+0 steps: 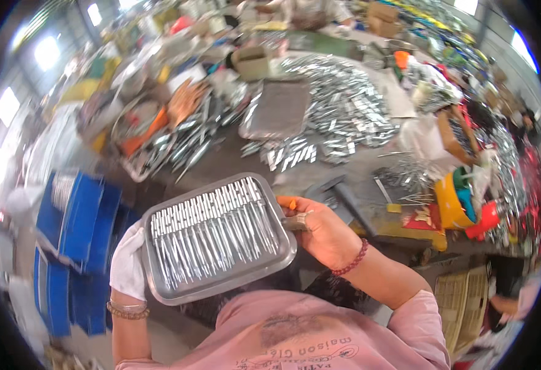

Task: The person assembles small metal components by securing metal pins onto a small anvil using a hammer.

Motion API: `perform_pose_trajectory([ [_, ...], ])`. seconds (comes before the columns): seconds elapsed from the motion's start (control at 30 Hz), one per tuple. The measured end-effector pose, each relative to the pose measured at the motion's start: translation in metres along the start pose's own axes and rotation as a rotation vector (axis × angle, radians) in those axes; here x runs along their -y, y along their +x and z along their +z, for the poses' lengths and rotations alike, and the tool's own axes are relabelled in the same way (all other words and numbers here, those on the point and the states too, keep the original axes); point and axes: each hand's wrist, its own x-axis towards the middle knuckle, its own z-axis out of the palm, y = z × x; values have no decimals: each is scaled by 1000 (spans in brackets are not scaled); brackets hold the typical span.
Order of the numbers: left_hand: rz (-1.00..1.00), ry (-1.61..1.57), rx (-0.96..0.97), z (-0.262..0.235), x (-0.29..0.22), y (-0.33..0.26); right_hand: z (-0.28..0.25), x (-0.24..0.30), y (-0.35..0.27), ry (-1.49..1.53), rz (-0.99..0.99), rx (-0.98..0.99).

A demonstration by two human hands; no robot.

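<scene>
Bearing a row of slender metal pieces point(215, 228), a shallow metal tray point(239, 275) is held before the pink shirt point(369, 333), its opposite sides gripped by the gloved left hand point(127, 264) and bare right hand point(325, 233), presumably for levelness. Pieces are laid side by side, pale ends aligned, apparently for order.

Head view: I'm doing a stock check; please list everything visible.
Held tray: one, grey, between the hands
Slender pieces: many, silver, in held tray
Second tray: one, grey, on table beyond
Loose pieces: uncountable, silver, piled right of second tray
Box: one, brownish, behind second tray
Bins: several, blue, left
Container: one, yellow, table's right
Table: one, dark, centre
Surrounding clutter: mixed, too blurred to itemise
Left hand: one, white-gloved, tray's left edge
Right hand: one, bare, tray's right edge
</scene>
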Motion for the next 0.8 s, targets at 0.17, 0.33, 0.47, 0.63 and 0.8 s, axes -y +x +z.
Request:
perform_pose_trajectory([
  [0.17, -164, -38, 426, 92, -2, 119, -36, 97, -31, -62, -264, -134],
  [0.33, -257, -72, 514, 186, 12, 255, -110, 189, 0, -95, -425, -331],
  [0.47, -248, 47, 521, 275, 12, 358, -176, 265, 47, -127, -503, -390],
  [0.63, -76, 188, 300, 362, 28, 473, -242, 349, 139, 27, -595, -508],
  [0.8, -48, 189, 318, 394, 58, 598, -275, 400, 213, 30, -706, -442],
])
